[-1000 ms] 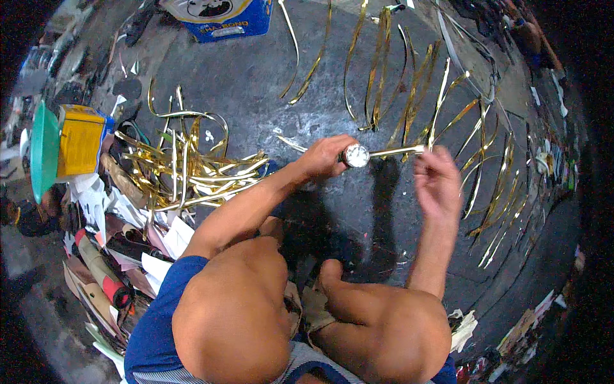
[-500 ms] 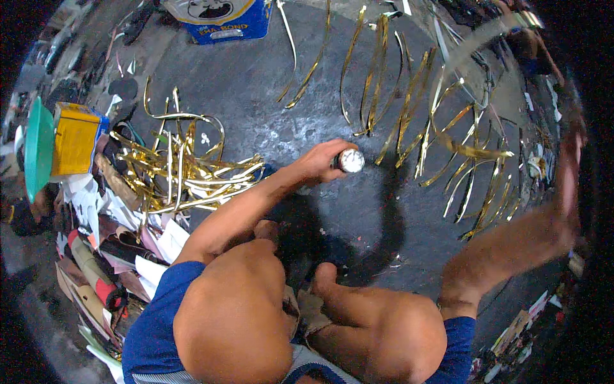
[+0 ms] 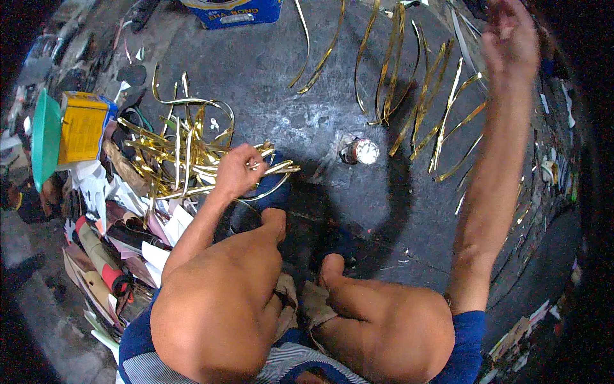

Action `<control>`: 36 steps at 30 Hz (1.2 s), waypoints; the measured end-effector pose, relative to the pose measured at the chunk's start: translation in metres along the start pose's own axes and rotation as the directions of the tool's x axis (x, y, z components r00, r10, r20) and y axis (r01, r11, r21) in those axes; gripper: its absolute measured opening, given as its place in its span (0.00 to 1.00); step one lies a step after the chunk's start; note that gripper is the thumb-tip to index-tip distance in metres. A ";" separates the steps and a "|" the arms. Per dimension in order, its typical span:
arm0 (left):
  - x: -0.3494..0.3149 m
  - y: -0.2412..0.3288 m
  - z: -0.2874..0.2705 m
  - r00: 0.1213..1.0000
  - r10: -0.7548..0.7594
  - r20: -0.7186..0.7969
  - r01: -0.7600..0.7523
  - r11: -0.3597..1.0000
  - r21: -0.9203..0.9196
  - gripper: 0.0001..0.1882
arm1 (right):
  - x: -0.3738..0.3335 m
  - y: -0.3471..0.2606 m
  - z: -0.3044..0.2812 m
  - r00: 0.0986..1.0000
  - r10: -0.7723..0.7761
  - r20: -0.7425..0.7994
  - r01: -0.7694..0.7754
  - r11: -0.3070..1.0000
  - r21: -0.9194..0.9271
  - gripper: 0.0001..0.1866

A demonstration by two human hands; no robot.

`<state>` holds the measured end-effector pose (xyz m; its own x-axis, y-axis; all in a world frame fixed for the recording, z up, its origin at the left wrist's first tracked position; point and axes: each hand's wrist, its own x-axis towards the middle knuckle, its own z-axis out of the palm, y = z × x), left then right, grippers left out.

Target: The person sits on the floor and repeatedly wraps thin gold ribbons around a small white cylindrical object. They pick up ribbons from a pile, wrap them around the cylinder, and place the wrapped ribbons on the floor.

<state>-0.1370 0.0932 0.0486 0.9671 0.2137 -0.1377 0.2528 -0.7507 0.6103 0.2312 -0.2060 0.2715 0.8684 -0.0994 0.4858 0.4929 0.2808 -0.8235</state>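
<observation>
Cylinder (image 3: 367, 152), one, left grip (image 3: 242, 169) pinched around several gold strips (image 3: 283, 168), right grip (image 3: 511, 48) blurred, openness unclear

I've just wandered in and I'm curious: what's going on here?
A person squats on a dark floor. Their left hand is at a tangled heap of shiny gold strips, seemingly pinching some. Their right hand, blurred, is stretched out forward and right, near other, separate gold strips. Between the hands, a round container with a whitish top stands untouched.

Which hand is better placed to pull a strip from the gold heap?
Probably the left hand: it is at the tangled gold strips, while the right hand is far off, at the picture's upper right.
</observation>
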 end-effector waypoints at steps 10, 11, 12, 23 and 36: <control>-0.014 0.005 0.028 0.988 0.116 0.098 -0.137 0.959 0.248 0.08 | -0.271 0.132 -0.094 0.645 0.758 0.098 -0.577 0.568 -0.587 0.12; -0.011 0.007 0.029 0.988 0.123 0.089 -0.140 0.963 0.228 0.07 | -0.282 0.131 -0.115 0.627 0.765 0.149 -0.515 0.551 -0.657 0.16; -0.011 0.004 0.027 0.990 0.111 0.084 -0.127 0.966 0.224 0.07 | -0.292 0.123 -0.114 0.601 0.774 0.201 -0.464 0.542 -0.700 0.20; 0.058 0.044 0.062 0.979 -0.078 0.188 0.170 0.819 -0.548 0.09 | -0.314 0.068 -0.060 0.756 0.476 0.450 0.032 0.659 -0.751 0.24; 0.071 0.092 0.077 0.812 0.003 0.584 0.557 0.296 -0.776 0.23 | -0.312 0.056 -0.044 0.873 0.482 -0.078 -0.481 0.823 -0.303 0.24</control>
<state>-0.0436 -0.0084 0.0348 0.8016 -0.1934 -0.5657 0.5926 0.3823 0.7090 -0.0094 -0.2009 0.0609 0.9997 -0.0260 0.0046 0.0043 -0.0106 -0.9999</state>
